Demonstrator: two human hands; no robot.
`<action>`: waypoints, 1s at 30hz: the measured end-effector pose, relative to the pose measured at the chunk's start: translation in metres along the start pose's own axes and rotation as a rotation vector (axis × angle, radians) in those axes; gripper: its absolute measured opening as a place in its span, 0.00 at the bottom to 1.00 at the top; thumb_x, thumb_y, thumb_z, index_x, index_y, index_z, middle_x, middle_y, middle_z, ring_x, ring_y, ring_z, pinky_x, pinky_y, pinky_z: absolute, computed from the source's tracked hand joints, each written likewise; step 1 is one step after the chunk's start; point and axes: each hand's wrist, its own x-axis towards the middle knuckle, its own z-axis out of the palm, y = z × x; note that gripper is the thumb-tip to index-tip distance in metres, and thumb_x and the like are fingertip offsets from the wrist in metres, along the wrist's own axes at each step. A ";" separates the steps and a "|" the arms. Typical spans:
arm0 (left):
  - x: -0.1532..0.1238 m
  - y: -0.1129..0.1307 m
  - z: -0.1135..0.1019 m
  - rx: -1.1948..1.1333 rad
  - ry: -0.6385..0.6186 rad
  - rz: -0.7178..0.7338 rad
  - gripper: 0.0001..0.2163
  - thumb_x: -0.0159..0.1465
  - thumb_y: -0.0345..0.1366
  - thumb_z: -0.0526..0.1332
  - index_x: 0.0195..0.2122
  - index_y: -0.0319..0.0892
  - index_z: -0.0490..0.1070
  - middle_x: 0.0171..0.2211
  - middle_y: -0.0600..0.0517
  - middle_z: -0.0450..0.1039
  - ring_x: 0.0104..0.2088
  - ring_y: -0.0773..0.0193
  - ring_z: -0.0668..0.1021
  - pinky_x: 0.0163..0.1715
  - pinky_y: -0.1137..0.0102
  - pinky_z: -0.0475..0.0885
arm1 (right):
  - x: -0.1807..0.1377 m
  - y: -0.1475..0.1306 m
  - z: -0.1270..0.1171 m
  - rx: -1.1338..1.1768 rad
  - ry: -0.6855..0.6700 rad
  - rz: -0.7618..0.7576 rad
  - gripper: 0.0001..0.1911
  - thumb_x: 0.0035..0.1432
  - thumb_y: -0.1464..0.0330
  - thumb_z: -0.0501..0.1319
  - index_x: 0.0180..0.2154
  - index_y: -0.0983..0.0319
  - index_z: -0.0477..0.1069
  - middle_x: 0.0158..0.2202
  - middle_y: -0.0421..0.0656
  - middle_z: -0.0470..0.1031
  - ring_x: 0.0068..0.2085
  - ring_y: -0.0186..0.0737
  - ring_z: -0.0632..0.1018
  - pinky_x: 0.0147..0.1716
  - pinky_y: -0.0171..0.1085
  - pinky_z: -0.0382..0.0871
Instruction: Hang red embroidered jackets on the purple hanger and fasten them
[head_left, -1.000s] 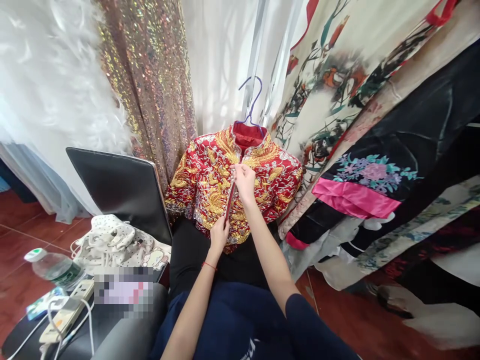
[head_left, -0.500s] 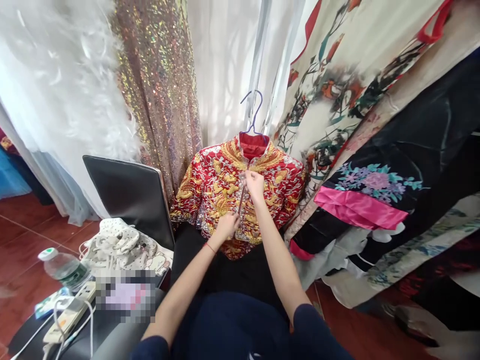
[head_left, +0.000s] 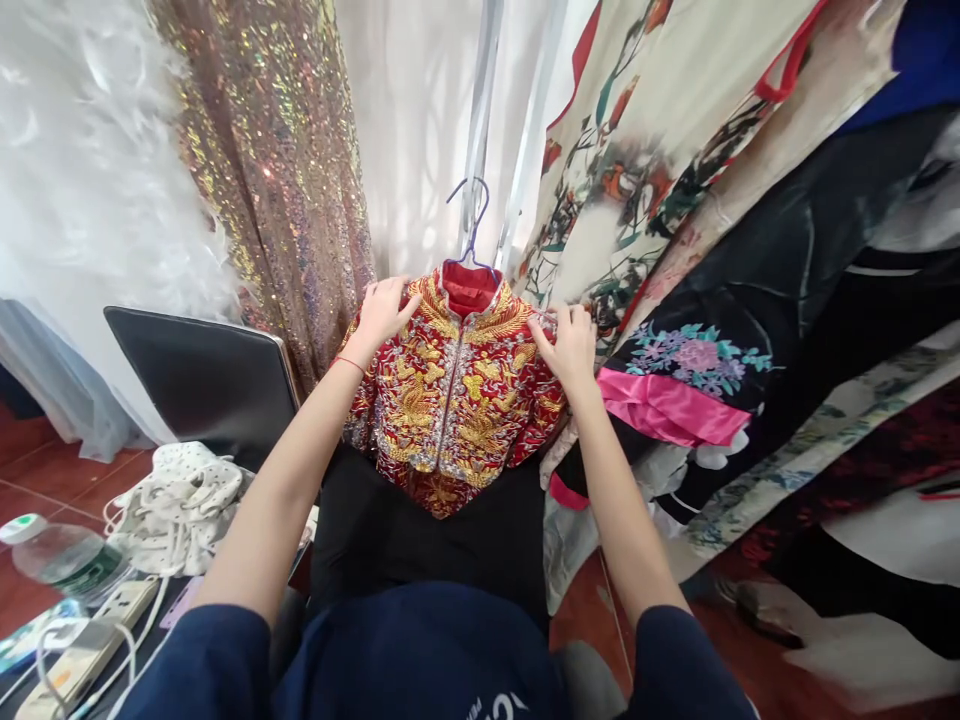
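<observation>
A red jacket (head_left: 427, 385) with gold and silver embroidery lies propped against my black-covered lap, its front zipper closed down the middle. A purple hanger (head_left: 474, 225) sticks out of its stand-up collar. My left hand (head_left: 386, 310) holds the shoulder on the left side, fingers over the top and thumb toward the collar. On the opposite shoulder, my right hand (head_left: 570, 345) has its thumb in front and its fingers curled over the edge. The fingertips are partly hidden.
A black chair back (head_left: 199, 375) stands at left. Near it are a white spotted cloth bundle (head_left: 180, 505), a water bottle (head_left: 64, 560) and a power strip (head_left: 97, 640) with cables. Hanging garments crowd the right, including a black one with a pink band (head_left: 671, 405). A sequinned gown (head_left: 277, 150) hangs behind.
Both hands have left the jacket's front zipper and moved up and outward to the two shoulders. The zipper front now shows uncovered. The view has shifted to the right.
</observation>
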 end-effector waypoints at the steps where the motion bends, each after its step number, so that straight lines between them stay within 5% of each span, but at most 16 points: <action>1: 0.002 -0.003 0.003 -0.018 -0.048 0.005 0.19 0.69 0.44 0.56 0.56 0.40 0.69 0.55 0.40 0.74 0.57 0.49 0.72 0.61 0.56 0.60 | -0.003 0.007 0.003 0.014 -0.035 -0.010 0.32 0.69 0.47 0.47 0.51 0.66 0.72 0.47 0.57 0.74 0.47 0.52 0.74 0.47 0.46 0.66; 5: 0.002 -0.017 0.009 -0.080 -0.022 -0.050 0.14 0.69 0.45 0.56 0.45 0.43 0.75 0.48 0.46 0.80 0.47 0.55 0.77 0.56 0.61 0.62 | -0.018 0.020 0.016 0.025 -0.085 -0.043 0.36 0.70 0.46 0.42 0.57 0.69 0.68 0.47 0.58 0.74 0.46 0.52 0.74 0.46 0.44 0.66; 10: 0.007 -0.026 0.001 -0.115 0.033 -0.026 0.16 0.71 0.45 0.52 0.37 0.44 0.76 0.40 0.49 0.81 0.40 0.59 0.77 0.49 0.65 0.66 | -0.006 0.009 0.014 -0.034 -0.047 -0.016 0.31 0.73 0.52 0.39 0.44 0.63 0.74 0.37 0.51 0.75 0.38 0.45 0.73 0.39 0.39 0.62; 16: 0.021 -0.025 -0.016 -0.084 0.279 -0.053 0.16 0.73 0.45 0.50 0.39 0.44 0.75 0.45 0.47 0.79 0.48 0.58 0.76 0.54 0.64 0.64 | 0.042 -0.014 0.001 -0.017 0.046 0.014 0.29 0.74 0.53 0.40 0.39 0.61 0.74 0.37 0.50 0.76 0.38 0.44 0.73 0.39 0.40 0.57; 22: 0.007 -0.040 0.003 -0.252 0.086 -0.152 0.18 0.70 0.48 0.53 0.44 0.40 0.77 0.46 0.47 0.80 0.46 0.60 0.78 0.50 0.69 0.69 | 0.031 -0.012 0.017 0.102 -0.126 0.055 0.23 0.73 0.55 0.46 0.39 0.60 0.74 0.34 0.47 0.78 0.32 0.40 0.72 0.32 0.38 0.53; 30: -0.020 -0.026 0.011 -0.009 0.199 -0.226 0.24 0.72 0.55 0.48 0.33 0.42 0.71 0.36 0.46 0.77 0.43 0.54 0.77 0.52 0.60 0.64 | 0.009 -0.003 0.030 0.103 -0.025 0.165 0.25 0.72 0.56 0.46 0.30 0.61 0.72 0.24 0.44 0.71 0.27 0.38 0.69 0.30 0.37 0.50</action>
